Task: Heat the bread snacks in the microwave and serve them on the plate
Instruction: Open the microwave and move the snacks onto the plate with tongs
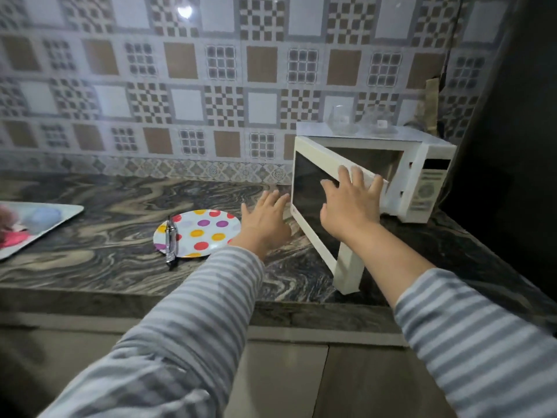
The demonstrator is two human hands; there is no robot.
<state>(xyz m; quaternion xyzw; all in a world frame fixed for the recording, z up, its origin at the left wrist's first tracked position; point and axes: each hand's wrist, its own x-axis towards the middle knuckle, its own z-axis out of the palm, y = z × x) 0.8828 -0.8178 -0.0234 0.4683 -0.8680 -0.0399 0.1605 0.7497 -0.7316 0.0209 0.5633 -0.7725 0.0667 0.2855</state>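
Marble counter (90,236): right hand (349,206) seemingly flat against microwave door (313,203).

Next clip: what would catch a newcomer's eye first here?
The white microwave at the right of the counter, its door swung partly open with the right hand spread flat on it. Left of it, the left hand hovers open beside a polka-dot plate with metal tongs lying across it.

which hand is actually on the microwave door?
The right hand, spread flat against the open microwave door. The left hand hovers open beside the door's hinge edge, near the dotted plate.
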